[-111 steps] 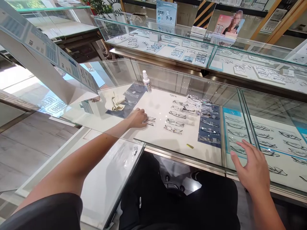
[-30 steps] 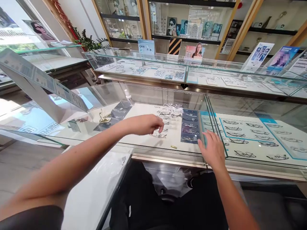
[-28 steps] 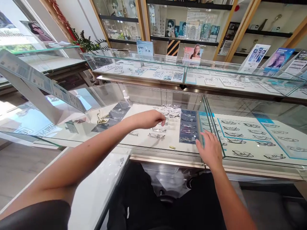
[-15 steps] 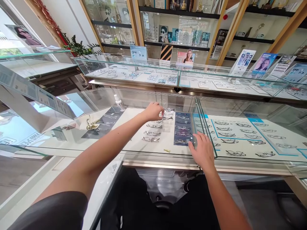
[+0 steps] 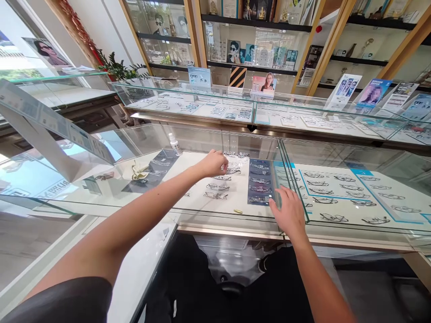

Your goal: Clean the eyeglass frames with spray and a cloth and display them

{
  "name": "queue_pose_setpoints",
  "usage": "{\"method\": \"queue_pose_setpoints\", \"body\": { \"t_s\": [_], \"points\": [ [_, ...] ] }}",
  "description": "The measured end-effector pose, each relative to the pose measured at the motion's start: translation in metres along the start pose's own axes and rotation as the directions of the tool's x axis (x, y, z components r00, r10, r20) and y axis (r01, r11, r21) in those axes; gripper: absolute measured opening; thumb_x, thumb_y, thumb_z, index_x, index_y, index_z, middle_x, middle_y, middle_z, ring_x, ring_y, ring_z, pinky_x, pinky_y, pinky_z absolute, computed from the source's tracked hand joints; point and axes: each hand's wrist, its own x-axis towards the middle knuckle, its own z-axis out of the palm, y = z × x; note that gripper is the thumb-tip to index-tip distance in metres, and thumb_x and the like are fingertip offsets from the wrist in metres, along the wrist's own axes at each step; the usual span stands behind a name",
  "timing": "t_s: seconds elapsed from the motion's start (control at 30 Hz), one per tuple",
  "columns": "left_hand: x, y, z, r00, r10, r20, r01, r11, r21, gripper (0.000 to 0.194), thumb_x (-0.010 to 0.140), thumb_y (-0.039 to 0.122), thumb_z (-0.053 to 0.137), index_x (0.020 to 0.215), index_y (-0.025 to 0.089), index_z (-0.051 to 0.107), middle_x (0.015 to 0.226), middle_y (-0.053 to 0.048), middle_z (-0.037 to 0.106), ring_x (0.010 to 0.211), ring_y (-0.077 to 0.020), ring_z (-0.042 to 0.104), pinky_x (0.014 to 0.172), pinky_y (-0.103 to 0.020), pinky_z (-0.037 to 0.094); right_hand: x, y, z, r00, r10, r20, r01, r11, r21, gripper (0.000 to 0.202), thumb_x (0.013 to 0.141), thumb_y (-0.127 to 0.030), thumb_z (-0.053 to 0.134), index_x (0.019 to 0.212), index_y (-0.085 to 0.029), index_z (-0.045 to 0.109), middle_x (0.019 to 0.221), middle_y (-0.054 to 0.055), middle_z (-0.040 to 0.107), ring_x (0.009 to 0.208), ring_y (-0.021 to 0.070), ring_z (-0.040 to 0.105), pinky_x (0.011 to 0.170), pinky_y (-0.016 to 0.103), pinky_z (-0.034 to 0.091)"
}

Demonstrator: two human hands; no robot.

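- Head view: left hand (image 5: 213,163) over the case (image 5: 188,204), fingers curled beside glasses (image 5: 232,171); whether they pinch anything, I cannot tell
- Those glasses lie on the pale base, left of the dark mat (image 5: 259,183), more pairs around them
- Right hand (image 5: 290,213) at the glass edge, fingers apart, nothing clamped
- Bottle (image 5: 174,146) stands behind, cloth (image 5: 139,172) left, yellow strip (image 5: 238,211) near the front
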Motion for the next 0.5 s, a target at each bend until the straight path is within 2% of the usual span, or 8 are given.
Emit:
{"method": "queue_pose_setpoints", "body": {
  "t_s": [0.1, 0.23, 0.33, 0.43, 0.5],
  "points": [
    [-0.044, 0.001, -0.013, 1.0, 0.016, 0.019, -0.014, 0.995, -0.095, 0.008, 0.086, 0.019, 0.07, 0.08, 0.021, 0.075, 0.089, -0.006, 0.081, 0.104, -0.0293, 0.065, 0.099, -0.042, 0.04, 0.0, 0.003, 0.002, 1.0, -0.009, -0.009, 0.009, 1.0, -0.004, 0.047, 0.108, -0.047, 0.051, 0.141, -0.02, 0.069, 0.158, 0.016, 0.067, 0.15, 0.0383, 0.055, 0.123, 0.059, 0.045],
    [-0.125, 0.012, -0.041, 0.994, 0.072, 0.077, -0.049, 0.963, -0.266, 0.011, 0.09, 0.024, 0.067, 0.084, 0.025, 0.075, 0.092, -0.002, 0.08, 0.101, -0.0261, 0.065, 0.104, -0.041, 0.042, -0.001, 0.006, 0.003, 0.999, -0.019, -0.031, 0.019, 1.0, -0.011, 0.048, 0.108, -0.051, 0.05, 0.139, -0.021, 0.07, 0.157, 0.015, 0.067, 0.148, 0.0376, 0.056, 0.123, 0.057, 0.045],
    [-0.186, 0.02, -0.061, 0.985, 0.045, 0.169, 0.022, 0.928, -0.373, 0.013, 0.092, 0.023, 0.065, 0.084, 0.027, 0.075, 0.091, -0.001, 0.079, 0.098, -0.025, 0.067, 0.104, -0.039, 0.046, -0.002, 0.009, 0.003, 0.998, -0.036, -0.044, 0.035, 0.999, -0.023, 0.049, 0.107, -0.052, 0.05, 0.138, -0.02, 0.07, 0.157, 0.016, 0.067, 0.147, 0.0381, 0.057, 0.122, 0.057, 0.046],
    [-0.239, 0.022, -0.061, 0.93, -0.003, 0.367, 0.182, 0.872, -0.454, 0.009, 0.088, 0.025, 0.07, 0.082, 0.029, 0.076, 0.094, -0.004, 0.08, 0.097, -0.0267, 0.071, 0.095, -0.038, 0.053, -0.002, 0.012, 0.003, 0.998, -0.048, -0.044, 0.046, 0.998, -0.037, 0.049, 0.107, -0.054, 0.051, 0.138, -0.021, 0.07, 0.156, 0.016, 0.068, 0.145, 0.0387, 0.059, 0.12, 0.058, 0.047],
    [-0.269, 0.018, -0.046, 0.861, -0.028, 0.507, 0.292, 0.844, -0.449, 0.006, 0.084, 0.026, 0.073, 0.081, 0.03, 0.076, 0.097, -0.005, 0.08, 0.093, -0.028, 0.072, 0.086, -0.039, 0.055, -0.002, 0.014, 0.003, 0.997, -0.057, -0.046, 0.055, 0.997, -0.044, 0.049, 0.107, -0.054, 0.051, 0.138, -0.021, 0.069, 0.156, 0.015, 0.068, 0.144, 0.0391, 0.059, 0.119, 0.058, 0.048]
  ]
}}
